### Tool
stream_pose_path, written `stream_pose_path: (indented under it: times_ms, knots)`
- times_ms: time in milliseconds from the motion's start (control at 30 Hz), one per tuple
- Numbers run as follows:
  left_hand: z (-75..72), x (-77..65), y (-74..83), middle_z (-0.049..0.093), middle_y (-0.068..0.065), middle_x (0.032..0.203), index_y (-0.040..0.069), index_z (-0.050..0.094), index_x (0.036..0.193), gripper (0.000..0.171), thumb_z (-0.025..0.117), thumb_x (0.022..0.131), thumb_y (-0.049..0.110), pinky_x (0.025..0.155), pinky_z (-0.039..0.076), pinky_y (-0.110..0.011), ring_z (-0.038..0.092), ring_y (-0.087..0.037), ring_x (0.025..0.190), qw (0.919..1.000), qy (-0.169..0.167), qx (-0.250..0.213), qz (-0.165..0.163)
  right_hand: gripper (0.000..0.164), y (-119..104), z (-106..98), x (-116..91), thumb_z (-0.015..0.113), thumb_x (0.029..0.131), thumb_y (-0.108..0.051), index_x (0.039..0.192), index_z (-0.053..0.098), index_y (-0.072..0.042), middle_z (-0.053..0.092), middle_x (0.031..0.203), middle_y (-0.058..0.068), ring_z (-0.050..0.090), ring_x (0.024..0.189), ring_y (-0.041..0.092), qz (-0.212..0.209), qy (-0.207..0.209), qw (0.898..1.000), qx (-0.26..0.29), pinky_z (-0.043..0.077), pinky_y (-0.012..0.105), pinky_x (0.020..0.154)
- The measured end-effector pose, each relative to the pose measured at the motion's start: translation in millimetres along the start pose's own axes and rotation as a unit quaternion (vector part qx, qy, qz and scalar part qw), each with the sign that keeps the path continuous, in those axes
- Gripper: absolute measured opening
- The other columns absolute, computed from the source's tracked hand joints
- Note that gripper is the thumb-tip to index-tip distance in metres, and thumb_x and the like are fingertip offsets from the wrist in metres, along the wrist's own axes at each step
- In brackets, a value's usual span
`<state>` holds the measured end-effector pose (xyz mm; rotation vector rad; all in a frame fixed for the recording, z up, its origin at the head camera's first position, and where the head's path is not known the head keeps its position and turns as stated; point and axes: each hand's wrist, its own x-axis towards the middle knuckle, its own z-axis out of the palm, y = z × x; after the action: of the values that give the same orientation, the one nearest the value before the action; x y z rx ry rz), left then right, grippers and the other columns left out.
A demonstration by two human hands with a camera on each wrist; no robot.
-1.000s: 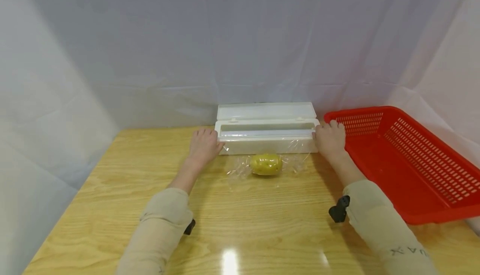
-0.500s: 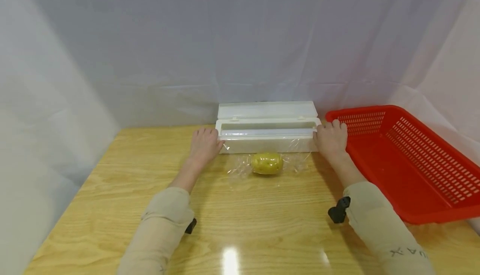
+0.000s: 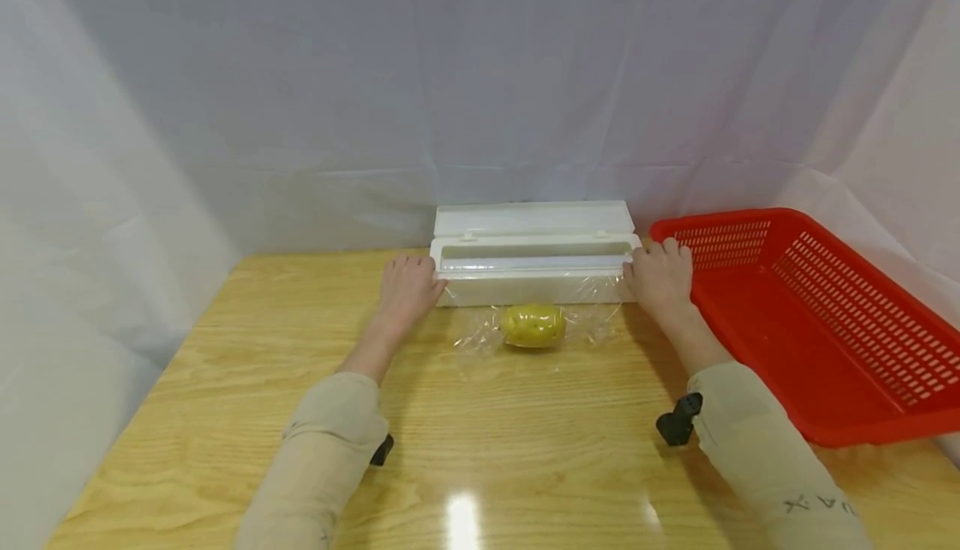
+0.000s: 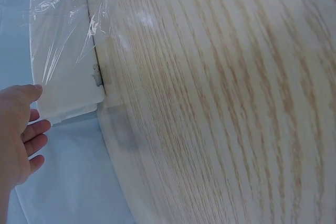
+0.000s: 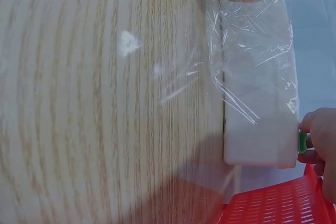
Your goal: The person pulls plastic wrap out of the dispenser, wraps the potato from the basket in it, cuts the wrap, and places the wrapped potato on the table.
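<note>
A long white cling film dispenser point(image 3: 487, 292) stands at the back of the table, its lid point(image 3: 534, 218) raised and the film roll point(image 3: 532, 263) visible inside. Clear film point(image 3: 592, 325) runs down its front and around a yellow potato point(image 3: 533, 326) lying just before it. My left hand point(image 3: 408, 290) grips the dispenser's left end, thumb on the front top edge. At the right end, my right hand point(image 3: 660, 275) pinches a small green slider point(image 5: 303, 142) at the front top edge; the right wrist view shows it between thumb and fingers.
A red plastic basket point(image 3: 780, 350) with slotted sides stands on the right, close beside my right hand and forearm. Behind the wooden table point(image 3: 480, 442) hangs a white sheet point(image 3: 525, 100), right at the dispenser's raised lid.
</note>
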<state>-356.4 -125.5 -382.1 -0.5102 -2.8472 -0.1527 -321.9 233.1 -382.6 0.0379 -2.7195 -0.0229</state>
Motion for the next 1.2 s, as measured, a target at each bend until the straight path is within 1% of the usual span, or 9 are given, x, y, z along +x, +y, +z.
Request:
stream_pose_path:
  times_ms: [167, 333, 433, 533, 600, 667, 800, 1000, 1200]
  knots:
    - [-1.7, -6.6, -0.4, 0.063, -0.015, 0.093, 0.000, 0.058, 0.093, 0.033, 0.059, 0.090, 0.034, 0.084, 0.040, -0.042, 0.053, -0.031, 0.091, 0.9999, -0.012, -0.002, -0.010, 0.028, -1.7, -6.5, -3.1, 0.056, 0.087, -0.023, 0.089, 0.061, 0.005, 0.060, 0.090, 0.021, 0.046, 0.090, 0.040, -0.003, -0.018, 1.000, 0.006, 0.035, 0.050, 0.076]
    - [-3.8, -12.5, -0.2, 0.063, -0.016, 0.095, 0.000, 0.058, 0.095, 0.034, 0.058, 0.091, 0.033, 0.086, 0.040, -0.042, 0.053, -0.031, 0.092, 0.9997, -0.016, -0.008, -0.018, 0.027, -5.2, -9.0, -5.6, 0.057, 0.088, -0.023, 0.089, 0.061, 0.004, 0.060, 0.090, 0.021, 0.045, 0.091, 0.039, -0.001, -0.025, 1.000, -0.006, 0.034, 0.049, 0.076]
    - [-5.1, -15.7, -0.1, 0.063, -0.016, 0.096, -0.001, 0.058, 0.096, 0.034, 0.058, 0.091, 0.033, 0.086, 0.040, -0.042, 0.053, -0.032, 0.093, 0.9996, -0.016, -0.006, -0.022, 0.022, -11.6, -9.2, -7.0, 0.055, 0.088, -0.014, 0.090, 0.061, 0.008, 0.058, 0.093, 0.024, 0.047, 0.088, 0.040, -0.001, -0.031, 0.999, -0.006, 0.039, 0.048, 0.074]
    - [-6.1, -19.0, -0.2, 0.063, -0.016, 0.097, -0.001, 0.058, 0.097, 0.035, 0.057, 0.091, 0.034, 0.087, 0.040, -0.043, 0.053, -0.032, 0.094, 0.9995, -0.017, -0.004, -0.027, 0.019, -18.8, -9.3, -9.1, 0.049, 0.087, -0.004, 0.090, 0.059, 0.011, 0.055, 0.096, 0.027, 0.049, 0.086, 0.042, 0.010, -0.043, 0.999, 0.020, 0.045, 0.049, 0.069]
    - [-6.4, -21.3, -0.3, 0.063, -0.016, 0.097, -0.001, 0.058, 0.097, 0.035, 0.057, 0.091, 0.034, 0.087, 0.040, -0.043, 0.053, -0.032, 0.094, 0.9994, -0.019, 0.000, -0.028, 0.019, -20.8, -8.0, -10.5, 0.047, 0.087, -0.002, 0.089, 0.058, 0.013, 0.052, 0.097, 0.029, 0.049, 0.085, 0.044, 0.018, -0.046, 0.998, 0.040, 0.047, 0.051, 0.067]
    - [-6.8, -23.7, -0.3, 0.063, -0.016, 0.097, 0.000, 0.058, 0.096, 0.035, 0.056, 0.092, 0.034, 0.086, 0.040, -0.043, 0.053, -0.032, 0.094, 0.9995, -0.018, 0.004, -0.026, 0.020, -20.5, -6.4, -12.4, 0.047, 0.089, -0.004, 0.090, 0.056, 0.014, 0.052, 0.096, 0.030, 0.050, 0.086, 0.045, 0.019, -0.041, 0.998, 0.045, 0.046, 0.052, 0.069]
    - [-8.1, -28.4, 0.0, 0.063, -0.016, 0.094, 0.000, 0.058, 0.094, 0.034, 0.057, 0.091, 0.034, 0.085, 0.040, -0.042, 0.053, -0.032, 0.092, 0.9996, -0.012, 0.009, -0.024, 0.025, -15.9, -3.2, -16.0, 0.050, 0.091, -0.012, 0.094, 0.055, 0.013, 0.053, 0.096, 0.029, 0.050, 0.088, 0.044, 0.000, -0.026, 0.999, 0.037, 0.043, 0.052, 0.074]
    - [-11.0, -35.6, 1.7, 0.063, -0.015, 0.093, 0.000, 0.058, 0.093, 0.034, 0.057, 0.091, 0.034, 0.084, 0.040, -0.042, 0.053, -0.031, 0.090, 0.9996, -0.003, 0.011, -0.025, 0.026, -11.6, -1.3, -19.5, 0.051, 0.089, -0.015, 0.091, 0.056, 0.010, 0.055, 0.094, 0.028, 0.050, 0.090, 0.043, -0.021, 0.002, 0.999, 0.044, 0.040, 0.053, 0.074]
    - [-12.8, -42.3, 2.9, 0.063, -0.014, 0.091, 0.001, 0.058, 0.092, 0.033, 0.058, 0.091, 0.033, 0.083, 0.040, -0.042, 0.052, -0.030, 0.089, 0.9994, -0.002, 0.009, -0.032, 0.026, -7.5, 3.2, -22.3, 0.053, 0.089, -0.016, 0.092, 0.057, 0.009, 0.057, 0.094, 0.028, 0.051, 0.089, 0.043, -0.035, 0.031, 0.997, 0.064, 0.040, 0.052, 0.073]
